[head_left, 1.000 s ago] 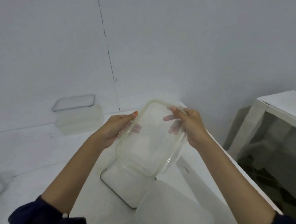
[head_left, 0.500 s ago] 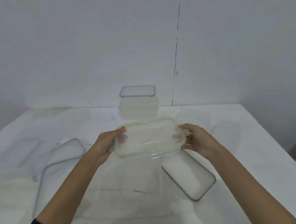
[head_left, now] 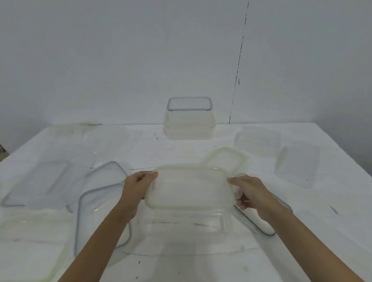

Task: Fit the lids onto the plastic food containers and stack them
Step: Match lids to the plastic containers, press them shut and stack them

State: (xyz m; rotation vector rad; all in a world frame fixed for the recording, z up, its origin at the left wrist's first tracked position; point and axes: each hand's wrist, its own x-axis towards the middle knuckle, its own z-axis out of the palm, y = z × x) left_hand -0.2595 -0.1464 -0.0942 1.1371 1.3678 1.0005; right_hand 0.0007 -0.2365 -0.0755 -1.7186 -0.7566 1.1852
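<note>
A clear plastic container with a cream-rimmed lid [head_left: 190, 187] on top sits low over the white table [head_left: 174, 269] at the centre. My left hand [head_left: 138, 184] grips its left end. My right hand [head_left: 248, 194] grips its right end, fingers curled under the rim. A stack of lidded containers [head_left: 189, 119] stands at the back against the wall. A cream-rimmed lid [head_left: 226, 159] lies just behind the held container. Grey-rimmed lids lie at the left [head_left: 101, 190] and under my right hand [head_left: 260, 220].
Further clear containers stand at the back right [head_left: 257, 140] and right [head_left: 297, 164]. More clear lids lie at the left [head_left: 38, 182], and a cream-rimmed one [head_left: 22, 246] sits at the near left corner. The wall rises just behind the table.
The view swung from the table's right edge to its middle. The container went from tilted up in front of me to level and lower, close to the table. Both hands keep their hold.
</note>
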